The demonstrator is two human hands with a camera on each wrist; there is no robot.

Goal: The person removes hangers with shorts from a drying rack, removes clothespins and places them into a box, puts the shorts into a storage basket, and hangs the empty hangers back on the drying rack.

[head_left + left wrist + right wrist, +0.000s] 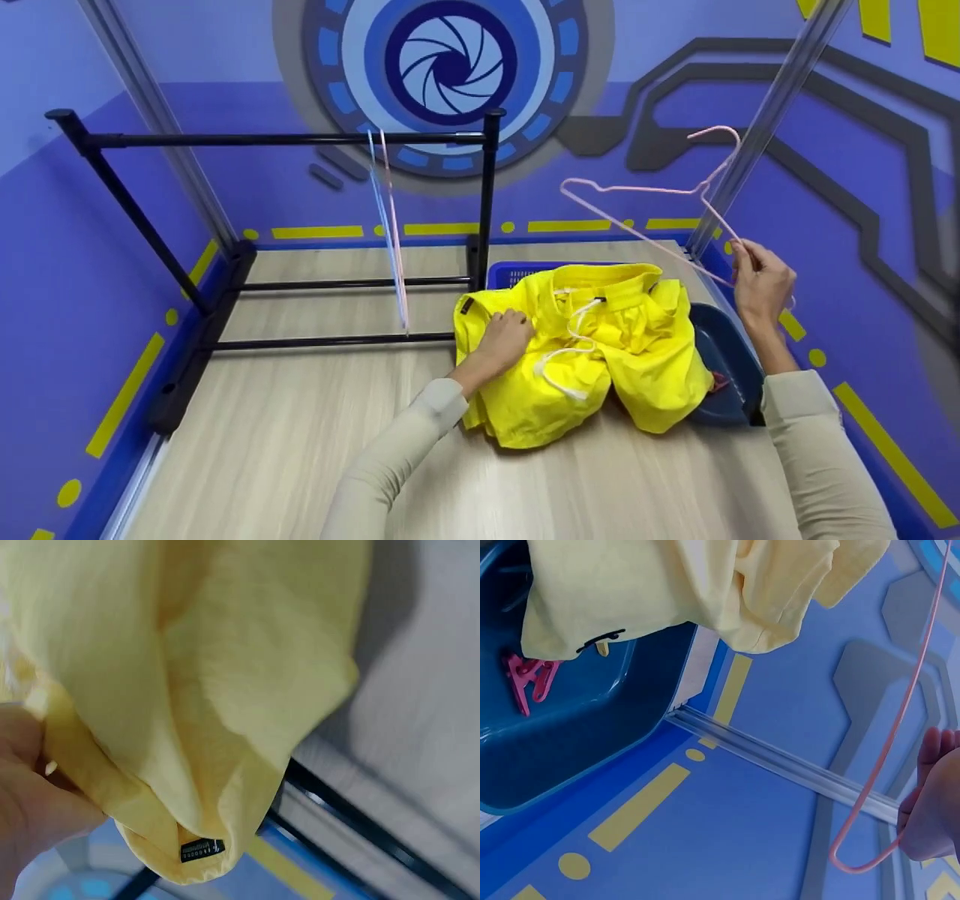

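Note:
Yellow shorts (pixel 555 360) with a white drawstring hang from my left hand (pixel 506 337), which grips them near the waistband. A dark label (pixel 202 850) shows on the waistband in the left wrist view. Off to the right, my right hand (pixel 763 281) holds a pink hanger (pixel 637 189) by one shoulder, its hook pointing up. The same pink hanger (pixel 889 742) runs along the right side of the right wrist view, its end inside my right hand (pixel 934 802). The hanger and the shorts are apart.
A black clothes rack (pixel 300 140) stands at the left with a blue hanger (pixel 384 217) and another pink hanger (pixel 393 217) on its bar. A dark blue basin (pixel 731 360) holding a red clip (pixel 531 679) is at the right. Behind the shorts is a purple basket (pixel 501 274).

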